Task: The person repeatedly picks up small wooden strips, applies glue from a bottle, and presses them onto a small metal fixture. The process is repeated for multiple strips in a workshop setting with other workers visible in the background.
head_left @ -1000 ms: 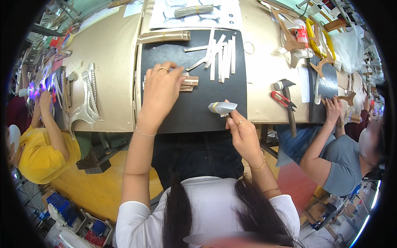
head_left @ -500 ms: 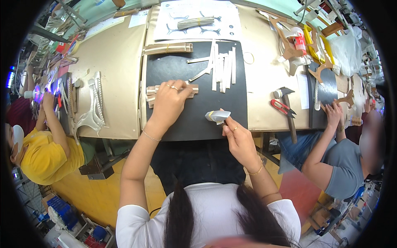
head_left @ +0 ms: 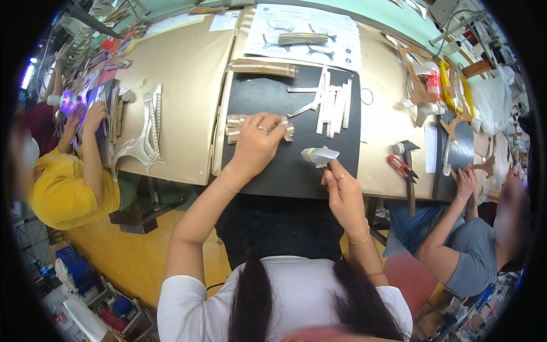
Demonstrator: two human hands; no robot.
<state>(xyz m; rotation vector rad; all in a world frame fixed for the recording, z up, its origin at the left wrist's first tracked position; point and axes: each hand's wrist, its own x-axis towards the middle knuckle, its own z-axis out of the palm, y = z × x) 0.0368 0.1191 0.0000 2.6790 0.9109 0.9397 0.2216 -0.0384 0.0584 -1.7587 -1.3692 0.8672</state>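
Since the earlier frame the left hand (head_left: 256,142) has slid a bit lower on the black mat (head_left: 268,165) and sits flat over the stack of tan strips (head_left: 235,128), and the right hand (head_left: 342,191) has nudged up with its little piece, not much else changed.

Left hand: palm down, fingers spread and pressing on the strip stack just left of centre of the frame, so it's pinning them rather than pinching. The ends of the strips poke out on both sides of the fingers.

Right hand: grip is closed on a small grey tool (head_left: 319,155), pinched between thumb and fingers, held just above the mat right of centre. Can't tell exactly what the thing is, it's small and pale.

Further out on the mat, toward the upper right of it, there's a loose fan of pale strips (head_left: 333,102). Another bundle of tan strips (head_left: 263,67) lies along the mat's top edge. Above that, a white pattern sheet (head_left: 307,37) with a bundle on it.

On the tan surface (head_left: 176,85) to the right of the mat: a hammer (head_left: 407,165) and red-handled pliers (head_left: 403,167) just beside it. Other people sit at far left (yellow top) and lower right (grey top).
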